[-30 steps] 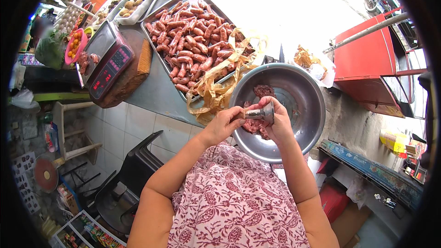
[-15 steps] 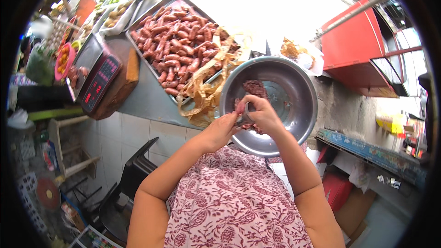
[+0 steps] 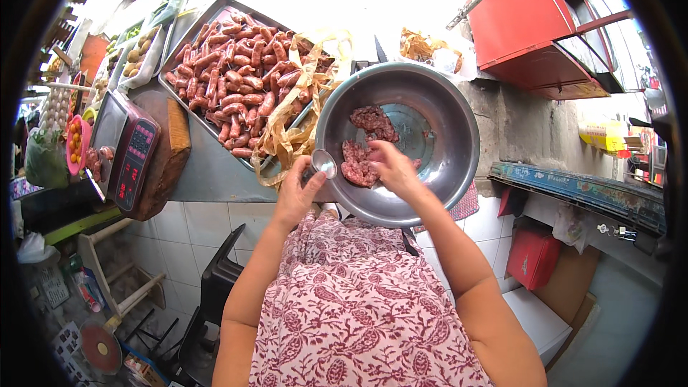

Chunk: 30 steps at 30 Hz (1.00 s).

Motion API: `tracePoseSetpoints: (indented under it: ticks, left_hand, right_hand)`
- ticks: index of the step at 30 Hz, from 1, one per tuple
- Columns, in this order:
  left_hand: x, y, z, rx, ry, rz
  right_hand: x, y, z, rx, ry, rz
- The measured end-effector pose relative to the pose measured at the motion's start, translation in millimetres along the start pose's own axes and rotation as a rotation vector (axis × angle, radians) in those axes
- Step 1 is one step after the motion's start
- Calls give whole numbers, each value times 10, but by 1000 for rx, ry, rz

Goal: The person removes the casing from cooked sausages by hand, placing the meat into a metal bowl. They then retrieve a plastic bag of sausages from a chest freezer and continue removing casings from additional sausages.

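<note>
A wide steel bowl (image 3: 455, 111) holds two lumps of minced meat (image 3: 373, 121) near its middle and left side. My right hand (image 3: 393, 167) reaches in over the front edge, its curled fingers on the nearer lump of meat. Just outside the bowl's left rim, my left hand (image 3: 296, 190) grips a small round metal funnel (image 3: 324, 163), with the wide mouth facing up. Pale yellow sausage casings (image 3: 287, 118) trail beside that hand and over the tray's right side. Many reddish sausages (image 3: 240, 86) are heaped in the large metal tray (image 3: 188, 104) at the left.
Left of the tray, a digital scale (image 3: 136, 154) rests by a thick wooden block (image 3: 168, 161). Vegetable containers (image 3: 140, 61) line the far left. Behind the bowl lies crumpled yellowish wrapping (image 3: 423, 46). A red cabinet (image 3: 523, 21) stands far right, a black chair (image 3: 215, 279) below the counter.
My hands have parted. The left has drawn left out of the bowl with the funnel; the right has let go of it and gone to the meat. The view has shifted slightly.
</note>
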<state>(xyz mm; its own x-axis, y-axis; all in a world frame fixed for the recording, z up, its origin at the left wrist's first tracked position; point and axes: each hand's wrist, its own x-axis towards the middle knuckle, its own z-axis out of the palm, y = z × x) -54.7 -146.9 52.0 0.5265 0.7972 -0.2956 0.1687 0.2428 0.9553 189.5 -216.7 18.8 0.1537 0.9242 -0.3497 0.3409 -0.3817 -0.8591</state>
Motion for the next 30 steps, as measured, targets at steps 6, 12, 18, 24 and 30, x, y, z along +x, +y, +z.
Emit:
tracePoseSetpoints:
  ticks: [6,12,18,24,30]
  left_hand:
    - [69,48,-101,-259,-12,-11]
    - [123,122,-20,-216,24,-29]
    - [155,61,109,-40,-8,38]
    - [153,135,28,221,-43,78]
    - [342,135,345,384,-143,140]
  right_hand:
    - [-268,740,-102,-776,102,230]
    - [-151,1070,346,-897,203,141]
    - [-92,1127,148,-818,235,118]
    - [-33,798,-448,334,-93,437]
    - [-207,-41,-604,850,-152,170]
